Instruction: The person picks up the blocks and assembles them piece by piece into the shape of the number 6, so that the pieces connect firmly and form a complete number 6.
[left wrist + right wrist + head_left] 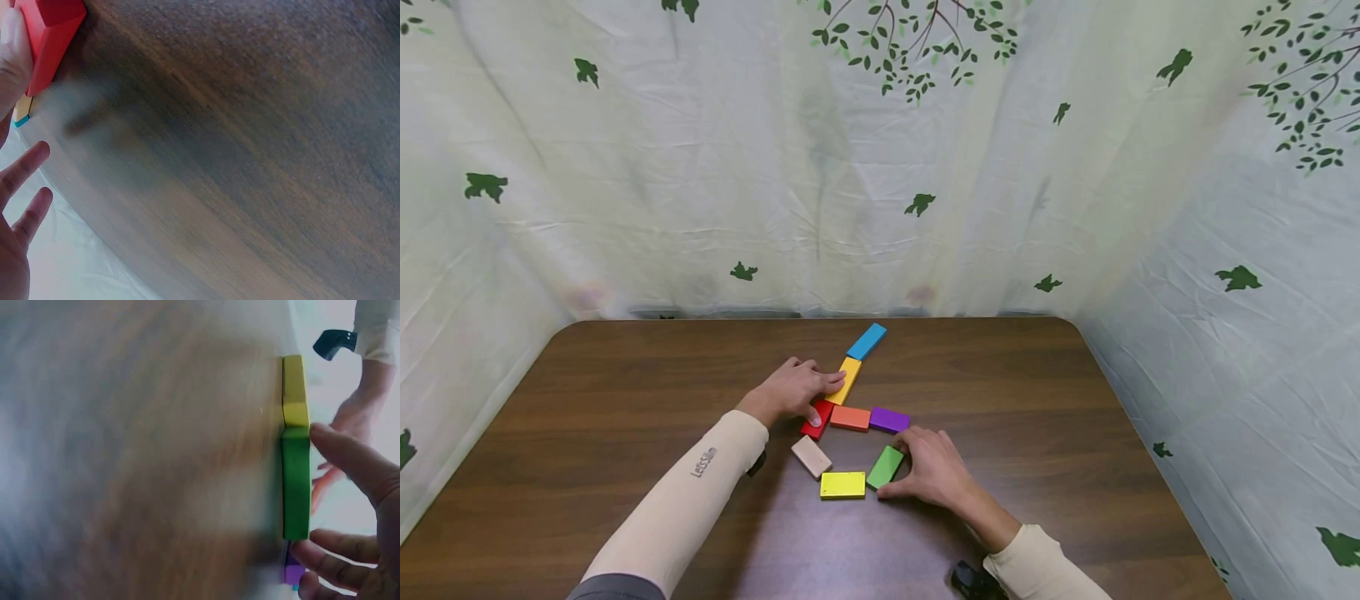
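Observation:
Several coloured rectangular blocks lie in a joined pattern on the table. My left hand point(792, 390) reaches over the upper left part, its thumb on the red block point(810, 431) and a finger stretched onto the amber block point(850, 372). In the left wrist view, the thumb lies along the red block point(55, 37) and two other fingers are spread. My right hand point(934, 469) holds the green block point(885, 467) by its ends, thumb near the yellow block point(842, 486) and fingertips near the purple block point(889, 419). The right wrist view shows this green block point(296, 487) between thumb and fingers.
A blue block point(867, 341) tops the slanted line above the amber one. An orange block point(850, 418) sits between red and purple; a pale pink block point(811, 457) slants toward the yellow one. The brown wooden table point(640, 400) meets a leaf-printed white curtain point(700, 167) behind.

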A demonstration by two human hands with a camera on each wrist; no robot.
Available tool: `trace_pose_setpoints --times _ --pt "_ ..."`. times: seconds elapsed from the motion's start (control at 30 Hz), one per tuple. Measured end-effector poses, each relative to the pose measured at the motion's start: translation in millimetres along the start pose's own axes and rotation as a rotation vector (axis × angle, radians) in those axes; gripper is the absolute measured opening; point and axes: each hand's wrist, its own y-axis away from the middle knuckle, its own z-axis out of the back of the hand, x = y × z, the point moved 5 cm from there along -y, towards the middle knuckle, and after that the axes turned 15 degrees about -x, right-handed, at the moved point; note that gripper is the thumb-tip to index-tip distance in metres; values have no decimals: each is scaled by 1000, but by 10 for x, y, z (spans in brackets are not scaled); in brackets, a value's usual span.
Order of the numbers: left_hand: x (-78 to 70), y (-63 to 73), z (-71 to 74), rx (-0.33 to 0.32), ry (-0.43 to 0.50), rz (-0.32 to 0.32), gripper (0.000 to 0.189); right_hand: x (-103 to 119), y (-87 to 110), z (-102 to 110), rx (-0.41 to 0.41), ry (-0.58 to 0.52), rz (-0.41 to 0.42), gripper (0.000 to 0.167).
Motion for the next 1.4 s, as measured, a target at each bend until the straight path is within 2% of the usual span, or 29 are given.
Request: trace_pose_setpoints --times 0.2,0.47,0.63,0.87,1.17,1.4 --pt "3 1 -4 4 0 0 79 -80 -75 81 7 -67 32 71" --pt "3 5 -6 8 3 -6 79 -215 -299 215 50 -144 94 64" --pt "5 -11 -6 14 8 4 79 -277 -431 256 59 -152 124 58" --pt "14 -19 -17 33 38 40 79 -311 -560 213 111 -134 156 54" --pt "11 -10 -22 28 29 26 79 -277 -644 165 150 -122 240 51" --pt "14 4 -24 31 33 33 79 -249 -744 122 234 -135 281 48"
